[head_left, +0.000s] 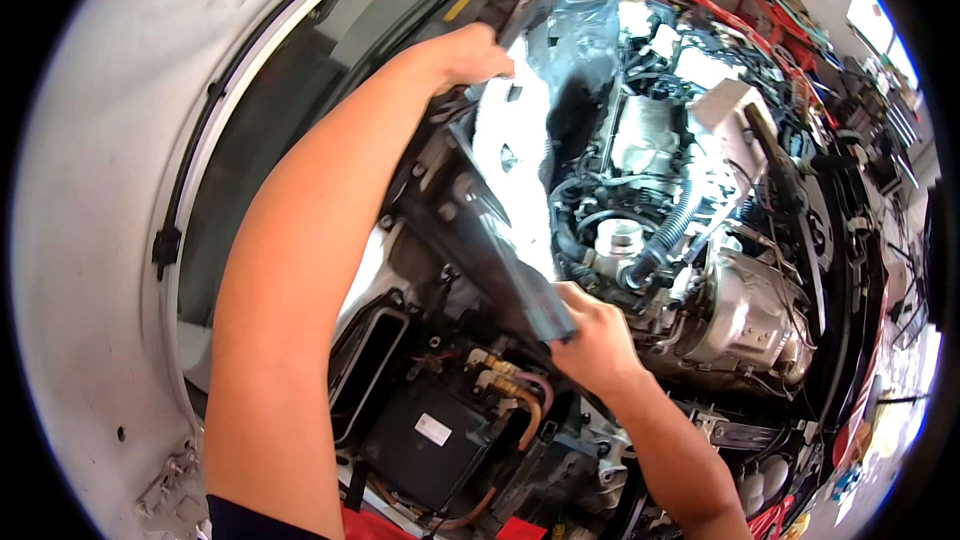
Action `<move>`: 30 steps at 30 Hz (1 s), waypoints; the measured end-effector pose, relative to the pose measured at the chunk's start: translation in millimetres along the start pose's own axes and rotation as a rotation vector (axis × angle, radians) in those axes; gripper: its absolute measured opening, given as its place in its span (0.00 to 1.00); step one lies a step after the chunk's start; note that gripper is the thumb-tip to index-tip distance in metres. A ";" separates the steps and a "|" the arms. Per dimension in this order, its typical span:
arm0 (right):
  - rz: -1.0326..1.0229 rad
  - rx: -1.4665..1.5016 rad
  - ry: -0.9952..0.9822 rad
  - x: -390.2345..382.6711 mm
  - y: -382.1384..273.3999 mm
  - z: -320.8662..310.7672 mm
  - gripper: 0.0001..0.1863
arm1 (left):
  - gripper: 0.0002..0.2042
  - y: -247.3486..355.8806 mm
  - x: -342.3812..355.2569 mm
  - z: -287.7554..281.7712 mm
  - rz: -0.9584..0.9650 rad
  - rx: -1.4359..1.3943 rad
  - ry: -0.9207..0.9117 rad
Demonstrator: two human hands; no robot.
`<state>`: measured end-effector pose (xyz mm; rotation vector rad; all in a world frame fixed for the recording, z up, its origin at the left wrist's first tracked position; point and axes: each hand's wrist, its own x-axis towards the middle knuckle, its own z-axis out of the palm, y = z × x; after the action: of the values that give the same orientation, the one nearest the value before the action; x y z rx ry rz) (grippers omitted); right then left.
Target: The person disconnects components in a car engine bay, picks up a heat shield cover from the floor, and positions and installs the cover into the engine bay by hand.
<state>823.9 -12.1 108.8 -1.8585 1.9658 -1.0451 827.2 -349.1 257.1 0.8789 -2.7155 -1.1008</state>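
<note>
A long dark plastic cowl panel (485, 225) lies slantwise across the engine bay, tilted, with strong glare on its middle. My right hand (597, 338) is closed around its near end, fingers partly hidden behind the panel. Farther off, my left hand (473, 57) is curled at the panel's windshield-side edge, its fingers mostly turned from view, seemingly gripping it. To the right of the panel is the exposed engine (645, 140). Beneath my right hand's side sits a black box (425, 440) with a white label, beside hose fittings (497, 377).
The windshield (300, 120) and raised hood (90, 190) are on the left. A corrugated hose (677, 220), an open metal neck (620, 237) and a metal heat shield (745, 310) stand out in the bay. A red tool cart (775, 25) is at the far right.
</note>
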 end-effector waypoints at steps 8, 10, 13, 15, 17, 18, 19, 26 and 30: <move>0.137 0.160 -0.014 2.5 17.0 15.3 0.31 | 0.32 5.3 -7.9 -6.6 -0.167 -0.254 -0.057; 0.087 0.164 -0.043 -1.6 19.3 13.9 0.31 | 0.31 11.6 -11.3 -3.6 -0.185 -0.238 -0.047; 0.058 0.098 -0.053 -6.6 19.7 13.0 0.32 | 0.31 9.2 -6.1 -6.4 -0.123 -0.236 -0.112; 0.022 0.060 -0.046 -5.7 17.5 17.1 0.33 | 0.33 -2.9 -0.8 -13.8 -0.144 -0.255 -0.133; 0.037 0.017 -0.049 -0.2 15.5 24.5 0.29 | 0.37 -18.3 8.4 -20.7 -0.214 -0.261 -0.081; -0.012 0.009 0.018 2.8 16.0 27.3 0.27 | 0.32 -26.0 11.3 -23.2 -0.156 -0.270 -0.090; 0.019 0.005 0.009 4.9 15.2 30.5 0.28 | 0.32 -31.4 14.2 -24.7 -0.152 -0.292 -0.091; 0.026 0.074 0.056 2.6 13.2 25.3 0.30 | 0.31 -9.0 -0.3 -10.9 -0.227 -0.360 -0.029; 0.032 0.085 0.035 -11.0 16.3 25.4 0.30 | 0.29 1.1 -7.0 -8.0 -0.153 -0.238 -0.097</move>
<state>828.8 -11.2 77.1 -1.7709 1.9322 -1.1406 834.7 -349.6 264.7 1.0308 -2.5515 -1.4961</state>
